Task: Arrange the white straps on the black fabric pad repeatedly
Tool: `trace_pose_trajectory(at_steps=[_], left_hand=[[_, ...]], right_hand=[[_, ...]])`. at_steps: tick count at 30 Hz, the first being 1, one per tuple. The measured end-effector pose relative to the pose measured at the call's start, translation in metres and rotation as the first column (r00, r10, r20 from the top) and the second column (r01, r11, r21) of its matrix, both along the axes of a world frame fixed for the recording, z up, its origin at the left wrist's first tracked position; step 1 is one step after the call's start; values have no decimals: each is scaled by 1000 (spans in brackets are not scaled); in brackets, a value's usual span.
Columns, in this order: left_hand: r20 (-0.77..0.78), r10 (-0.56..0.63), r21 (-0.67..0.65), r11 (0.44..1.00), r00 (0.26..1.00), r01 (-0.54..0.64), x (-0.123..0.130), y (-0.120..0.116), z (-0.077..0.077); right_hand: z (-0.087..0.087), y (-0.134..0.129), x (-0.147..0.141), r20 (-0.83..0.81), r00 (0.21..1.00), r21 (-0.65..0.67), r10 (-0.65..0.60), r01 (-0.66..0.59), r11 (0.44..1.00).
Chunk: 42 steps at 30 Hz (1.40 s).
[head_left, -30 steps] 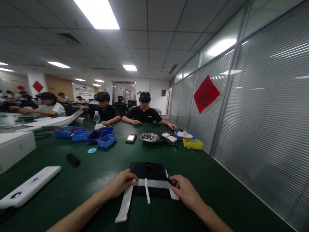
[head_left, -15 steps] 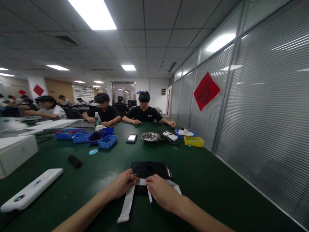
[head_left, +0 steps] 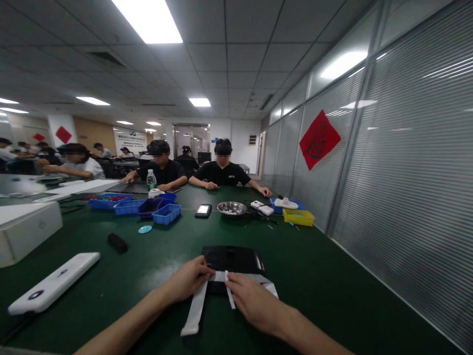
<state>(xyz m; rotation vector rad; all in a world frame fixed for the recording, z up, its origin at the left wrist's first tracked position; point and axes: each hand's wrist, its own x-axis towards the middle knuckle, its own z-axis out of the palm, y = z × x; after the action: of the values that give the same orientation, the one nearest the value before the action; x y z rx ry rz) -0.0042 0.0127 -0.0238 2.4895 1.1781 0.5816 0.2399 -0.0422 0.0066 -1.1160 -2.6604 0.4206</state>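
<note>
A flat white strap (head_left: 196,306) lies across the near side of a shiny black case-like object (head_left: 232,256) on the green table. My left hand (head_left: 189,280) pinches the strap at a bend, from which one length hangs down toward me, ending in a thicker tip. Close to its right, my right hand (head_left: 256,301) holds a narrow white strip (head_left: 230,297) against the strap, thumb and fingers together. More of the white band comes out behind my right hand. The hand hides part of it.
Left are a white elongated device (head_left: 55,283), a small black block (head_left: 117,243) and a white box (head_left: 33,231). Farther back stand blue bins (head_left: 167,214), a phone (head_left: 203,211), a metal bowl (head_left: 232,209) and a yellow tray (head_left: 298,217). People sit across the table.
My right hand has shifted slightly on the strap, and the narrow strip's upper end now shows between my hands. My left hand keeps its pinch. The whole view has turned a little.
</note>
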Motion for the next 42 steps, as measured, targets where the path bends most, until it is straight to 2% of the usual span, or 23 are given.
trace_pose_trajectory(at_steps=[5,15,21,27,33,42], left_hand=[[-8,-26,42,999,1000,26,1,-1,0],[-28,-16,34,999,999,17,3,-5,4],[-28,-19,41,999,999,20,3,-4,4],[-40,-6,33,999,999,7,3,-4,5],[-34,-8,42,999,999,10,4,-4,4],[-75,3,60,998,997,2,5,-7,7]], right_hand=[[3,-3,8,-5,998,-13,66,-66,998],[-3,0,0,-61,998,113,5,2,994],[-3,-2,-6,-54,997,151,51,-42,988],[-5,-5,-5,-28,997,141,78,-73,987],[-12,-7,0,-6,1000,65,-31,31,997],[-8,-12,3,-8,999,74,43,-42,996]])
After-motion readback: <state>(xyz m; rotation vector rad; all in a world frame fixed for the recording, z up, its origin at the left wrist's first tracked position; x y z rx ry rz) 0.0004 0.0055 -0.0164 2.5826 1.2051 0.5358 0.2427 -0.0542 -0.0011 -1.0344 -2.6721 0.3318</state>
